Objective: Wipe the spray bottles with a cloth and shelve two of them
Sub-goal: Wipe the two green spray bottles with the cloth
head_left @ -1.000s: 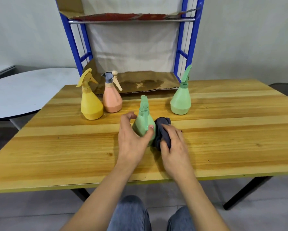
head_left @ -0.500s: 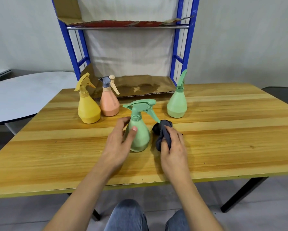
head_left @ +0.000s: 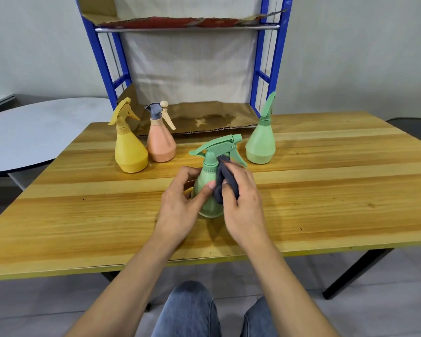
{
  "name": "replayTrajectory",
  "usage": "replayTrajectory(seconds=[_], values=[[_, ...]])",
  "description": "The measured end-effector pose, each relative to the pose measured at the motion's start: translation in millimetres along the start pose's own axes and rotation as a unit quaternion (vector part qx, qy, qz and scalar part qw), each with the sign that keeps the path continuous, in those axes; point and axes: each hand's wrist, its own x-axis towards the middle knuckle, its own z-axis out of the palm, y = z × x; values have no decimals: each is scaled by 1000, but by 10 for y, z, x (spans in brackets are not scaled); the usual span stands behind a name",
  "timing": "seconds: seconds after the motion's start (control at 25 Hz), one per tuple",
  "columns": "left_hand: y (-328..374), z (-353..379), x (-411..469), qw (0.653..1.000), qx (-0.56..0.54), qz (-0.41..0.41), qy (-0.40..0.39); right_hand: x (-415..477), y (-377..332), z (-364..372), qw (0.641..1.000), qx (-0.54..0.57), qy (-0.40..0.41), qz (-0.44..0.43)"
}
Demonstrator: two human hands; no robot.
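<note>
A green spray bottle (head_left: 208, 183) stands upright in the middle of the wooden table (head_left: 326, 203), nozzle pointing right. My left hand (head_left: 180, 203) grips its body from the left. My right hand (head_left: 243, 200) presses a dark grey cloth (head_left: 225, 181) against the bottle's neck and right side. A yellow bottle (head_left: 129, 147) and a pink bottle (head_left: 160, 139) stand at the back left. A second green bottle (head_left: 261, 139) stands at the back right. Behind the table rises a blue-framed shelf rack (head_left: 102, 62) with a cardboard-lined lower shelf (head_left: 204, 116).
A round grey table (head_left: 34, 132) sits to the left, close to the wooden table's corner. The rack's upper shelf (head_left: 187, 24) carries cardboard with a red lining. My knees in jeans (head_left: 190, 310) show under the front edge.
The green bottle was turned so its nozzle points right. My right hand lifted the cloth off the table onto the bottle's neck. My left hand shifted its grip around the body.
</note>
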Motion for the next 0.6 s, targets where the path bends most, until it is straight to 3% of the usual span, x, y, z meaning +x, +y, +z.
replayTrajectory(seconds=[0.16, 0.4, 0.6], values=[[-46, 59, 2, 999, -27, -18, 20, -103, 204, -98, 996, -64, -32, 51], [-50, 14, 16, 1000, -5, 3, 13, 2, -25, 11, 1000, -7, -5, 18], [-53, 66, 3, 999, -14, -9, 35, -11, 147, -101, 996, -54, -31, 69]])
